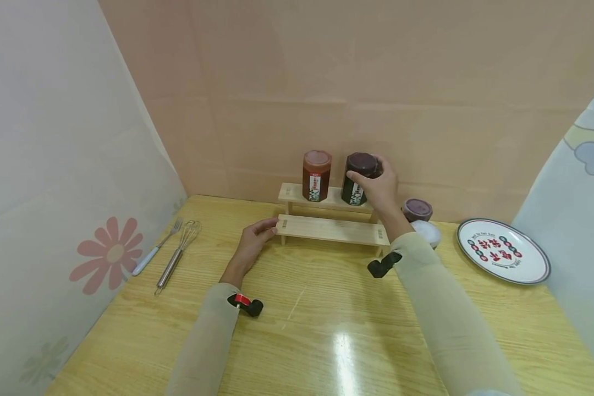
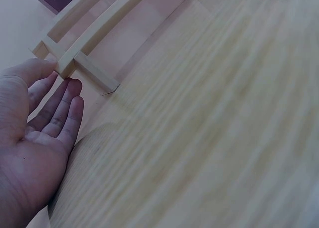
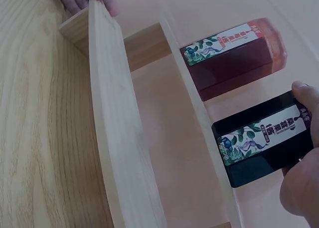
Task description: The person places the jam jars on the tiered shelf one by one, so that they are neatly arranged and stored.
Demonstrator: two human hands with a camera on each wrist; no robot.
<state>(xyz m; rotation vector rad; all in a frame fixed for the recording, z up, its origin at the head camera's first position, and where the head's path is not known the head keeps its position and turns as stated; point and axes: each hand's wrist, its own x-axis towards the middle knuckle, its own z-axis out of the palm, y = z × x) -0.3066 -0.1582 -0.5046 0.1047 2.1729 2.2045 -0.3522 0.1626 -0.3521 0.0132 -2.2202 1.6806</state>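
A two-step wooden shelf (image 1: 333, 230) stands on the table near the back wall. On its upper step, toward the left, is a jar of dark red contents with a reddish lid (image 1: 317, 176). To the right of it my right hand (image 1: 382, 187) grips a dark jar (image 3: 264, 138) around its lid. That jar is upright, its base at the upper step; in the right wrist view the base appears to touch the board. My left hand (image 1: 254, 242) holds the lower step's left end, with the thumb (image 2: 37, 71) against the board's corner.
Right of the shelf are a purple-lidded jar (image 1: 418, 209) and a white round object (image 1: 427, 233), partly hidden by my right arm. A printed plate (image 1: 504, 251) lies farther right. At left lie a fork (image 1: 158, 245) and a whisk (image 1: 178, 256). Fabric walls enclose the table.
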